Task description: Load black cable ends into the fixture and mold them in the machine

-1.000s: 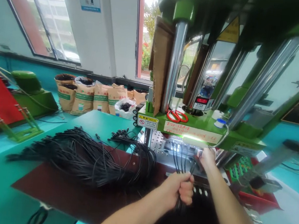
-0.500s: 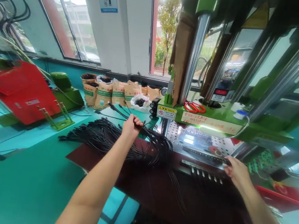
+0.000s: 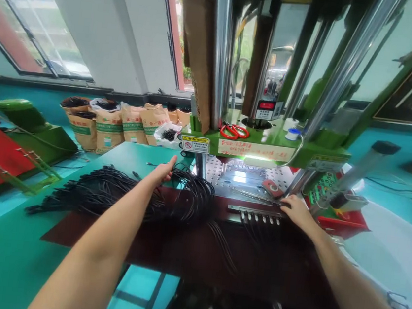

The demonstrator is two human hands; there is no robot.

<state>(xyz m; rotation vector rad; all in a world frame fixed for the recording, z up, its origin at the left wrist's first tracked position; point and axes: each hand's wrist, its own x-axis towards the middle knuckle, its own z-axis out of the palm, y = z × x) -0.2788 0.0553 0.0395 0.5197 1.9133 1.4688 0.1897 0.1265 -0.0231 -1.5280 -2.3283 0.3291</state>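
Note:
My left hand (image 3: pixel 162 173) is closed around some black cables (image 3: pixel 197 195), thumb pointing up, above the back of the cable pile; its fingers are partly hidden. Connector ends poke out on its left. A larger heap of black cables (image 3: pixel 90 191) spreads to the left. My right hand (image 3: pixel 294 209) pinches the right end of a long thin metal strip (image 3: pixel 256 196) at the front of the press. Just in front of that strip lies a metal bar (image 3: pixel 255 213) with several metal connectors and black cables along its edge.
A green press (image 3: pixel 321 155) with chrome columns stands ahead, carrying red scissors (image 3: pixel 234 131) and a spool (image 3: pixel 292 133). Paper sacks (image 3: pixel 110 126) stand at the back left. A red tray (image 3: pixel 354 225) is at the right, beside a white round surface (image 3: pixel 392 250).
The view has swung to the right. My left hand is lower, nearer the heap, with shorter cable ends showing beyond it. My right hand still grips the strip's end.

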